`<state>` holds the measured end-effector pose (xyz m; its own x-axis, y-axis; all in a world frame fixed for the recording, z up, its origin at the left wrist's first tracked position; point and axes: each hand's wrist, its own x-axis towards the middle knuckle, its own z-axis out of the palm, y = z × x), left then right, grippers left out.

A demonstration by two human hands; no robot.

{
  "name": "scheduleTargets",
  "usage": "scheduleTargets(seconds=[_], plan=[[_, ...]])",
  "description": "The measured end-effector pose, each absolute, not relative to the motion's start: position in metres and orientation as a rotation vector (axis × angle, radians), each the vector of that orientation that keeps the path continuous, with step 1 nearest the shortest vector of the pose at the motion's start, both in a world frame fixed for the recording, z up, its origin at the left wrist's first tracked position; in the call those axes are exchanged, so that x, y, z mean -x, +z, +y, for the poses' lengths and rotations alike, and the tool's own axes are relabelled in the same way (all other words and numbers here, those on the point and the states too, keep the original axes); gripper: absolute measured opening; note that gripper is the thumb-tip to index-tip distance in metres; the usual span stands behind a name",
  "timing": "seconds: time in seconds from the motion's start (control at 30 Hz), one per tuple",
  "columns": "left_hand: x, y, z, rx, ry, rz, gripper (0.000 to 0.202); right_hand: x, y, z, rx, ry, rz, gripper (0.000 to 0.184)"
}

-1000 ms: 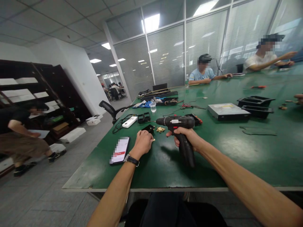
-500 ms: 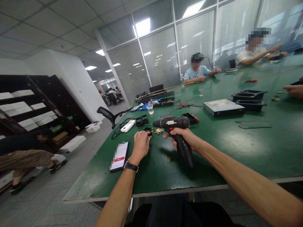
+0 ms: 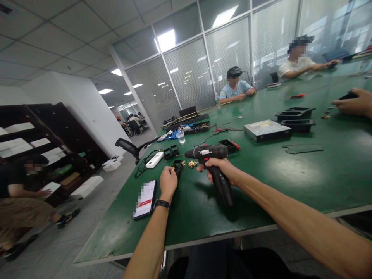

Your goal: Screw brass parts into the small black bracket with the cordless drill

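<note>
Your right hand (image 3: 223, 170) grips the cordless drill (image 3: 210, 159) at table centre, your left hand (image 3: 168, 182) pinches a small black part (image 3: 178, 167) at its nine o'clock; brass screws (image 3: 192, 164) lie loose, nothing driven yet.

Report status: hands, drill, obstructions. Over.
Right hand gripping cordless drill. Left hand closed beside small black part. Brass bits under drill nose.

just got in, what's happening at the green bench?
A person at the green table grips a black cordless drill in the right hand. The left hand is closed at a small black part beside some brass pieces. A phone lies to its left.
</note>
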<state>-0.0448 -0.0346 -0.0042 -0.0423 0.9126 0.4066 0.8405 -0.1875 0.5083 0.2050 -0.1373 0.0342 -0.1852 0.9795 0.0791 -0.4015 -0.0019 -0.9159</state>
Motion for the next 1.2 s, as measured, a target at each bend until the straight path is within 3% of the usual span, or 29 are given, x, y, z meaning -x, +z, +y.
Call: scheduleTargets(seconds=[0.33, 0.7, 1.2], plan=[[0.043, -0.002, -0.054, -2.508, 1.163, 1.442, 0.012, -0.205, 0.025, -0.129, 0.713, 1.446, -0.986, 0.022], [0.028, 0.025, -0.082, -2.487, 1.440, 1.030, 0.012, -0.201, 0.025, -0.121, 0.715, 1.250, -0.857, 0.035], [0.012, 0.062, -0.109, -2.403, 1.509, 0.792, 0.010, -0.202, 0.026, -0.127, 0.802, 1.192, -0.983, 0.034]])
